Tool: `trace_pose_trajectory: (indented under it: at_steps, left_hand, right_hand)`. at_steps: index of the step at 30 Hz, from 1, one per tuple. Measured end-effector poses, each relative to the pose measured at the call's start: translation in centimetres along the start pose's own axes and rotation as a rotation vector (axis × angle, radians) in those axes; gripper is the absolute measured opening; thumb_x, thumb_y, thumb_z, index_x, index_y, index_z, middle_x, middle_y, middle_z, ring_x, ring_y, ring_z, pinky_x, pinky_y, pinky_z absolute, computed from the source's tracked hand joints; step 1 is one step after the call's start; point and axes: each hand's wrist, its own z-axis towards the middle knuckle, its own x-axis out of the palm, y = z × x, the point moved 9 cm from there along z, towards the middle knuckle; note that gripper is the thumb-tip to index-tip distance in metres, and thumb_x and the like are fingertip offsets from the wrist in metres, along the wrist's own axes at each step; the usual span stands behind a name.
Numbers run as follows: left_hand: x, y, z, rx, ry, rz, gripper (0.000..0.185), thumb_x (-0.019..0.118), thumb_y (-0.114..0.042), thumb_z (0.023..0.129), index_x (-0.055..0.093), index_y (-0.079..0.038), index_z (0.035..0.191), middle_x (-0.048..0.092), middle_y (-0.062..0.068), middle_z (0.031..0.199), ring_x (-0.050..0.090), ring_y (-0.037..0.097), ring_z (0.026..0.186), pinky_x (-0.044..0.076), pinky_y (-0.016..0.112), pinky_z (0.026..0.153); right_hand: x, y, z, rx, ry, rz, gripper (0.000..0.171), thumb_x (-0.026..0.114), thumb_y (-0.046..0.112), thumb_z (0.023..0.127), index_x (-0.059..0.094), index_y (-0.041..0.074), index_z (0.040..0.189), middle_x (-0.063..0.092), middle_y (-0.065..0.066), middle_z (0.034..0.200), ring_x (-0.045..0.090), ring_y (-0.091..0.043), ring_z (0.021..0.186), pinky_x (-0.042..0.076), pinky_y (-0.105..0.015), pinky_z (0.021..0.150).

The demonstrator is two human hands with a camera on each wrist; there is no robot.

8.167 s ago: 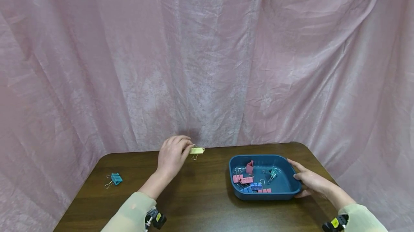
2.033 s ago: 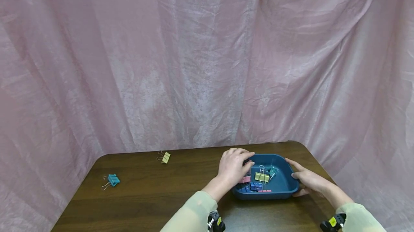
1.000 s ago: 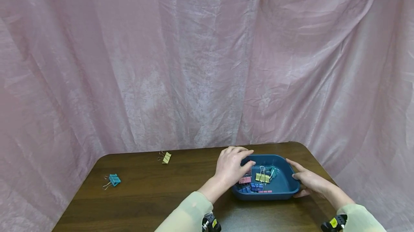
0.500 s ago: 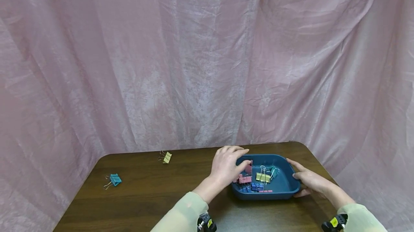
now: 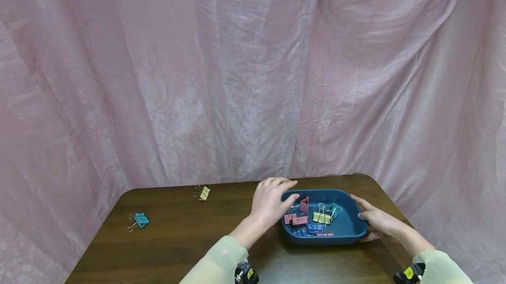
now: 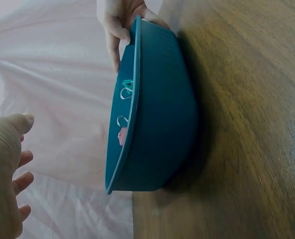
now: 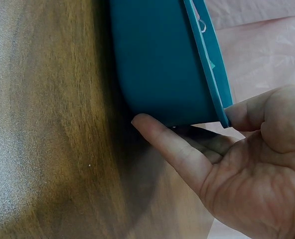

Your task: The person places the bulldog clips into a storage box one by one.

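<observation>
My left hand (image 5: 270,202) hovers beside the left rim of a blue plastic bin (image 5: 344,241), thumb and fingers apart, holding nothing. In the left wrist view the same hand (image 6: 5,164) is clear of the bin's wall. At the right end, my right hand (image 5: 381,220) grips the bin, its thumb at the rim and other fingers against the outer wall. Inside lie several pink binder clips (image 5: 299,220), blue binder clips (image 5: 314,229), a yellow binder clip (image 5: 322,218) with its wire handles up, and a teal binder clip (image 5: 335,210).
Another yellow binder clip (image 5: 204,193) lies near the far edge of the brown wooden table (image 5: 178,240). A teal binder clip (image 5: 141,220) rests toward the left side. Behind the table hangs a pink curtain (image 5: 253,77).
Earlier my left hand pinched a yellow binder clip over the table; a yellow clip now lies in the bin. Lately the hand has drawn back leftward from over it. The right hand keeps its place.
</observation>
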Motion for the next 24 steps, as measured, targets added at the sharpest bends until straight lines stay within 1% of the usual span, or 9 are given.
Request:
trace_pose_trajectory:
  at_steps: [3, 6, 16, 24]
  left_hand:
    - [-0.3, 0.3, -0.1, 0.001, -0.018, 0.001, 0.04, 0.071, -0.047, 0.095, 0.071, -0.031, 0.132, 0.069, -0.009, 0.124, 0.06, 0.016, 0.118, 0.047, 0.041, 0.104]
    - [-0.6, 0.7, -0.2, -0.01, -0.021, 0.002, 0.04, 0.071, -0.047, 0.095, 0.071, -0.031, 0.132, 0.069, -0.009, 0.124, 0.06, 0.016, 0.119, 0.046, 0.041, 0.104]
    - [-1.6, 2.0, -0.4, -0.017, -0.054, -0.005, 0.038, 0.072, -0.045, 0.095, 0.073, -0.029, 0.129, 0.07, -0.008, 0.123, 0.06, 0.017, 0.118, 0.046, 0.043, 0.104]
    - [-2.5, 3.4, -1.0, -0.006, -0.112, 0.001, 0.035, 0.074, -0.042, 0.094, 0.076, -0.026, 0.125, 0.071, -0.008, 0.119, 0.062, 0.018, 0.115, 0.05, 0.043, 0.098]
  right_hand:
    - [0.0, 0.0, 0.0, -0.001, 0.0, -0.001, 0.069, 0.034, 0.001, 0.103, 0.0, 0.01, 0.164, -0.006, -0.041, 0.157, 0.023, -0.074, 0.131, 0.057, -0.063, 0.079]
    - [0.0, -0.1, 0.1, 0.0, 0.0, 0.005, 0.069, 0.033, 0.001, 0.103, 0.0, 0.01, 0.164, -0.006, -0.041, 0.157, 0.023, -0.074, 0.132, 0.057, -0.063, 0.08]
    - [-0.1, -0.2, 0.1, 0.009, -0.002, 0.002, 0.069, 0.033, 0.002, 0.105, -0.001, 0.012, 0.164, -0.009, -0.04, 0.157, 0.02, -0.074, 0.132, 0.057, -0.063, 0.079]
    - [-0.2, -0.3, 0.2, -0.001, -0.002, 0.009, 0.069, 0.034, 0.002, 0.104, 0.0, 0.011, 0.164, -0.008, -0.04, 0.157, 0.023, -0.074, 0.131, 0.057, -0.062, 0.078]
